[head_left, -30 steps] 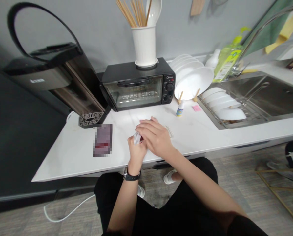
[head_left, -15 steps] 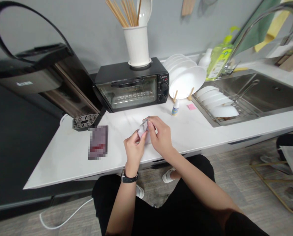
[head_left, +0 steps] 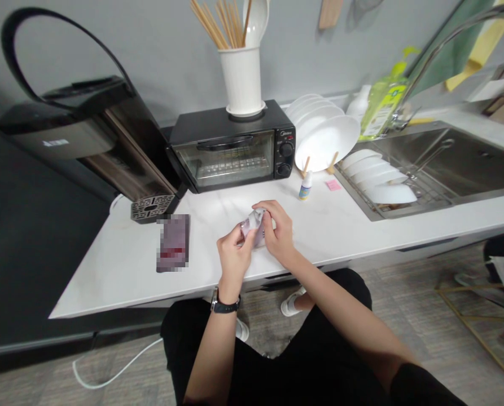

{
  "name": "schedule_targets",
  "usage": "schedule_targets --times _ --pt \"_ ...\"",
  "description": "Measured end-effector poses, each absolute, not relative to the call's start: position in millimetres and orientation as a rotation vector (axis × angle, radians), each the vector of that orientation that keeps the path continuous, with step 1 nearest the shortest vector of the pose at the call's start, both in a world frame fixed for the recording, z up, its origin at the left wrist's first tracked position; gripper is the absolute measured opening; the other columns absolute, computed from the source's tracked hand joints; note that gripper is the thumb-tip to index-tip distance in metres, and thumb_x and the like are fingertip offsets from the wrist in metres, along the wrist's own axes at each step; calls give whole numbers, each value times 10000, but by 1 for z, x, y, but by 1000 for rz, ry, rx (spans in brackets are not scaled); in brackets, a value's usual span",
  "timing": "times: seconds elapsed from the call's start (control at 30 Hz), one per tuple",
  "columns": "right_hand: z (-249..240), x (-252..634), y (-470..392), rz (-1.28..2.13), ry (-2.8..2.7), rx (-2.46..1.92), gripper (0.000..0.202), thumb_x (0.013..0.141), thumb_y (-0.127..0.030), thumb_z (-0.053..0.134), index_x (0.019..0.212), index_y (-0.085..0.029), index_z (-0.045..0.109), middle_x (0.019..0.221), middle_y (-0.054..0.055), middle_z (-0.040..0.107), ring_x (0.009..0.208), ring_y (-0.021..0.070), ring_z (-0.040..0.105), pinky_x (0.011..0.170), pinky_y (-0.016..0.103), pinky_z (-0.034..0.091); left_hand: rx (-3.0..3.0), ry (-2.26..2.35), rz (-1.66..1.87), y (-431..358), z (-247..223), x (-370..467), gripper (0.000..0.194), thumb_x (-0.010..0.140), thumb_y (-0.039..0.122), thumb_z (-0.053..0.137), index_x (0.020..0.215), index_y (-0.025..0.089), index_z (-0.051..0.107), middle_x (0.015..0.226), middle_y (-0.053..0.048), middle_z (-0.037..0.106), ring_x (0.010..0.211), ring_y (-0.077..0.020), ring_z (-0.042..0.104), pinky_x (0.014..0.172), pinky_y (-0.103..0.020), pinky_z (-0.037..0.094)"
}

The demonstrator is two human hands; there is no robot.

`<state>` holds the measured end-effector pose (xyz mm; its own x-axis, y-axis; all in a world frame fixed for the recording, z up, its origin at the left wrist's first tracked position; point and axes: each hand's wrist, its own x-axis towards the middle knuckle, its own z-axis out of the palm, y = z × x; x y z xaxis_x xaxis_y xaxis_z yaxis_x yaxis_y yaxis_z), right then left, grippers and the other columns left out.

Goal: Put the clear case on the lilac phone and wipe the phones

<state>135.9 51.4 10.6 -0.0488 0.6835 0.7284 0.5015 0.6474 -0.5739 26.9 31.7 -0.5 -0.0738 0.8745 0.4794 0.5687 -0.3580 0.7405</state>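
Note:
A small, crinkled packet point(head_left: 255, 221), pale purple and silvery, is pinched between my two hands above the front of the white counter. My left hand point(head_left: 235, 251) grips its left side with thumb and fingers. On the packet's upper right, my right hand point(head_left: 279, 232) closes with bent fingers. What lies inside the packet cannot be made out. Behind my right hand a small white bottle point(head_left: 306, 186) with a blue and yellow label stands upright, and a pink slip point(head_left: 333, 185) lies to its right.
A blurred-out dark flat object point(head_left: 174, 243) lies left of my hands, before a tall black dispenser point(head_left: 150, 207). Behind stands a black toaster oven point(head_left: 230, 160) bearing a white utensil holder point(head_left: 242, 79). White plates point(head_left: 328, 141) and a sink point(head_left: 455, 169) are at right.
The packet's top looks more spread, and more of its purple body shows between my hands. My right hand's fingers have curled further over it. The whole view has shifted slightly.

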Motion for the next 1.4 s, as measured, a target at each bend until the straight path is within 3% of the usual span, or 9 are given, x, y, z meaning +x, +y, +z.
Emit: schedule_targets --times 0.1,0.23,0.37,0.47,0.67,0.93,1.13,1.27,1.4 --pt "13 133 47 214 -1659 -1030 303 770 -127 202 1013 -179 376 889 54 477 804 127 459 661 276 406 1896 1553 1389 33 -2 28 142 614 243 474 620 111 523 459 51 382 443 -35 327 426 -140 283" --pt "25 133 45 189 -1752 -1023 235 745 -186 321 941 -201 450 914 37 478 884 156 415 765 315 359 1883 1583 1413 37 -5 25 157 593 229 486 501 102 478 408 56 350 408 -32 304 403 -147 265" --pt "31 134 51 -11 -2107 -839 227 729 -217 373 935 -231 466 925 -1 497 926 155 375 856 346 273 1870 1611 1430 40 -10 21 145 578 163 460 448 113 418 394 52 356 390 -40 321 397 -164 271" --pt "26 134 58 -179 -2299 -679 238 732 -209 371 950 -256 453 971 -22 486 908 149 379 801 336 307 1867 1605 1418 40 -14 20 90 570 134 440 485 119 414 414 42 397 397 -56 373 398 -173 289" --pt "10 126 60 -12 -1933 -785 187 702 -232 417 868 -248 501 854 -15 530 806 149 427 747 330 318 1888 1592 1384 36 -14 22 161 597 191 460 456 123 421 409 40 391 402 -51 355 423 -181 294" --pt "11 108 45 179 -1521 -1034 280 775 -128 141 884 -130 399 800 71 452 757 134 434 635 288 371 1890 1532 1381 34 -6 26 101 628 248 466 589 159 491 461 41 414 436 -53 355 428 -175 307" --pt "18 120 52 69 -1820 -890 140 703 -249 400 803 -219 493 850 10 504 835 166 409 758 337 318 1884 1552 1427 38 -15 22 137 608 179 455 475 161 430 415 35 384 398 -59 340 397 -199 291" --pt "21 126 60 -199 -2215 -680 181 702 -288 405 866 -267 479 910 -23 504 832 159 407 727 337 321 1870 1583 1456 42 -21 20 135 602 140 419 471 167 404 419 31 393 392 -69 366 395 -215 294" --pt "17 125 61 -61 -2015 -825 163 706 -288 402 843 -253 482 856 -13 514 801 151 424 725 329 319 1876 1586 1432 40 -16 22 149 611 171 433 463 168 409 410 32 389 393 -65 359 402 -213 296"
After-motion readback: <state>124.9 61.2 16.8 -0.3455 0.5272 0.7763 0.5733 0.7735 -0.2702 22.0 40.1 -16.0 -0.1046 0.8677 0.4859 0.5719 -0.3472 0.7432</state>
